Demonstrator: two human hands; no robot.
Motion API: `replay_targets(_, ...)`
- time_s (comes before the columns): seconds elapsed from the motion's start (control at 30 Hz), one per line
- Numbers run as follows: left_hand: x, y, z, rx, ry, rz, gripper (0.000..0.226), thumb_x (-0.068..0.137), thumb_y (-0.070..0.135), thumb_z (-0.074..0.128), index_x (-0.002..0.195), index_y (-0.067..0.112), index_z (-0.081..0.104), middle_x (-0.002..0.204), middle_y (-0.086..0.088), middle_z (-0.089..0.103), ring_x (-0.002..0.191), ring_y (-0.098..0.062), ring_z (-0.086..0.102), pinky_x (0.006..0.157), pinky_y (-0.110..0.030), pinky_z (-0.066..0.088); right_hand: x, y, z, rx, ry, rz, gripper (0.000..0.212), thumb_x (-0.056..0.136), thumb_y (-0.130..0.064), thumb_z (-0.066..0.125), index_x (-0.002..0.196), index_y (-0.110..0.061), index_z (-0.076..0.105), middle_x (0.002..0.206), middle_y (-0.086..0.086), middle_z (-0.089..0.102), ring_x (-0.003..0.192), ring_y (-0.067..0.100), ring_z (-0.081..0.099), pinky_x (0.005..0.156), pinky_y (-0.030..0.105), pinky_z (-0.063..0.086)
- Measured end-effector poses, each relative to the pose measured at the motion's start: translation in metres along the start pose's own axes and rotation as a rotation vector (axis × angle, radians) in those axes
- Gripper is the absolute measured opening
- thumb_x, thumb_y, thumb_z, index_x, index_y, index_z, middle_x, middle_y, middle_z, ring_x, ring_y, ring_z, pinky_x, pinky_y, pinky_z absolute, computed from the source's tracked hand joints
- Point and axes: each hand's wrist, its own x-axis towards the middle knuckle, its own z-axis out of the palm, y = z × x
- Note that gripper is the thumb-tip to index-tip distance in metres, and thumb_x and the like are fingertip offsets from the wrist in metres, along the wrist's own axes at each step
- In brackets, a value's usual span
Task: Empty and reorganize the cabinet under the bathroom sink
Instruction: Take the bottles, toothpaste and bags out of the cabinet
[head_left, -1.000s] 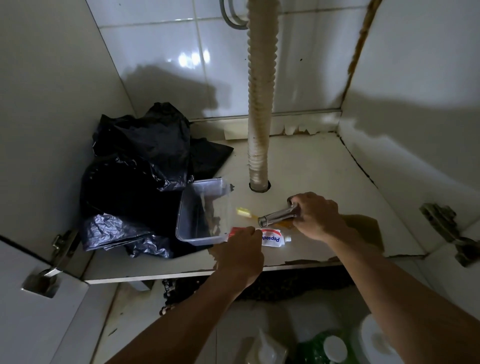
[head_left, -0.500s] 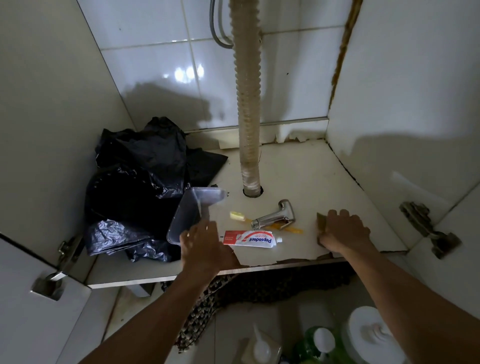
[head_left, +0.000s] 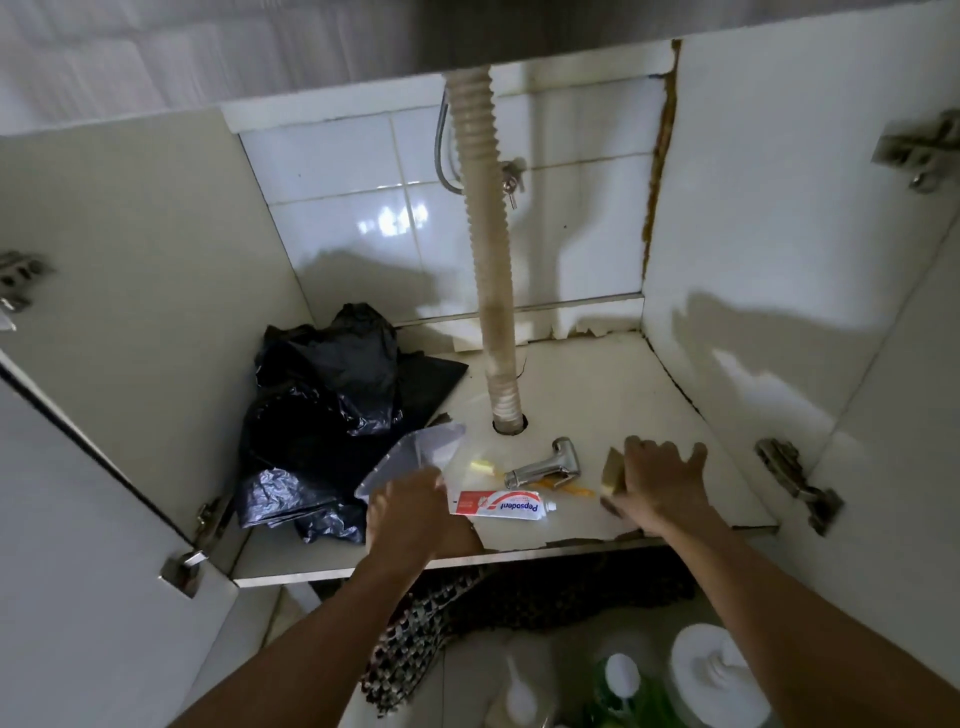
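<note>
Both bare forearms reach forward and up from the bottom edge, converging slightly. The left hand (head_left: 415, 512) has its back to the camera, its fingers curled away out of sight, apparently gripping something. The right hand (head_left: 657, 486) lies palm down with its wrist low, its fingers (head_left: 644, 452) straight and spread a little, thumb out to the left side. The two hands are well apart.

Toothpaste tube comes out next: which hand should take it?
Left, probably. The left hand sits right beside the toothpaste, though it grips the clear tray. The right hand lies farther off, resting on the sponge.
</note>
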Motion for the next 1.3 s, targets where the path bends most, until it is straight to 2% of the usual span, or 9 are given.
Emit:
replay_targets(0.1,-0.024,0.008,-0.023,-0.044,0.064,0.077,0.023,0.096,0.022,0.047,0.107,0.019,0.066,0.100,-0.006,0.071,0.086,-0.021,0.068,0.071,-0.028,0.053,-0.018,-0.007,-0.030,0.056,0.126,-0.060,0.065,0.074,-0.060,0.061,0.118,-0.014,0.046,0.112,0.004,0.061,0.109,0.024,0.056,0.105,0.051,0.026)
replay_targets(0.2,-0.053,0.015,-0.047,-0.034,0.111,0.131,0.026,0.096,0.024,0.046,0.108,0.017,0.069,0.094,-0.011,0.073,0.082,-0.025,0.069,0.071,-0.030,0.052,-0.043,-0.011,-0.065,0.131,0.178,-0.106,0.056,0.076,-0.054,0.059,0.114,-0.014,0.047,0.107,0.003,0.063,0.106,0.023,0.058,0.107,0.051,0.025)
replay_targets(0.47,-0.131,0.028,-0.054,-0.375,0.080,0.235,0.033,0.086,0.033,0.043,0.090,0.014,0.070,0.095,-0.007,0.074,0.085,-0.023,0.069,0.078,-0.036,0.055,-0.115,0.003,-0.094,0.153,0.115,-0.131,0.046,0.079,-0.045,0.060,0.111,-0.015,0.044,0.091,-0.002,0.053,0.098,0.022,0.057,0.099,0.045,0.031)
replay_targets(0.6,-0.167,0.019,-0.053,-0.481,-0.083,0.390,0.051,0.078,0.050,0.036,0.086,0.014,0.070,0.089,0.000,0.073,0.081,-0.014,0.065,0.075,-0.023,0.047,-0.143,0.017,-0.074,0.138,0.007,-0.152,0.040,0.079,-0.042,0.062,0.105,-0.018,0.043,0.090,-0.002,0.056,0.089,0.021,0.056,0.092,0.041,0.035)
replay_targets(0.73,-0.199,0.008,-0.039,-0.512,-0.246,0.458,0.044,0.081,0.048,0.046,0.093,0.015,0.073,0.091,0.004,0.074,0.081,-0.006,0.066,0.075,-0.009,0.044,-0.154,0.026,-0.054,0.153,-0.071,-0.136,0.037,0.080,-0.042,0.063,0.100,-0.019,0.042,0.087,-0.001,0.057,0.078,0.017,0.052,0.084,0.037,0.040)
replay_targets(0.83,-0.222,0.011,-0.019,-0.467,-0.396,0.458,0.039,0.081,0.038,0.051,0.100,0.012,0.073,0.099,0.001,0.074,0.089,-0.008,0.068,0.081,-0.015,0.048,-0.164,0.030,-0.023,0.159,-0.117,-0.163,0.040,0.080,-0.051,0.062,0.097,-0.022,0.041,0.089,-0.003,0.056,0.082,0.017,0.052,0.090,0.041,0.043)
replay_targets(0.97,-0.250,0.014,0.007,-0.489,-0.602,0.382,0.021,0.088,0.025,0.062,0.094,0.007,0.070,0.088,0.001,0.072,0.083,-0.011,0.068,0.082,-0.022,0.053,-0.174,0.027,0.009,-0.007,-0.238,-0.276,0.046,0.080,-0.056,0.060,0.106,-0.021,0.043,0.091,-0.002,0.051,0.088,0.020,0.053,0.097,0.044,0.037)
replay_targets(1.13,-0.273,0.005,0.039,-0.279,-0.857,0.453,0.015,0.087,0.017,0.062,0.090,0.003,0.067,0.088,-0.005,0.072,0.082,-0.017,0.066,0.078,-0.033,0.052,-0.195,0.025,0.048,-0.157,-0.539,-0.318,0.044,0.081,-0.047,0.063,0.109,-0.015,0.054,0.078,-0.001,0.050,0.081,0.018,0.052,0.079,0.032,0.040)
replay_targets(1.3,-0.300,0.006,0.090,-0.007,-0.978,0.508,0.016,0.090,0.014,0.052,0.097,0.008,0.065,0.102,-0.007,0.070,0.096,-0.022,0.061,0.080,-0.031,0.047,-0.209,0.039,0.108,-0.201,-0.732,-0.301,0.041,0.079,-0.037,0.070,0.110,-0.013,0.058,0.093,0.002,0.059,0.082,0.017,0.059,0.075,0.026,0.050)
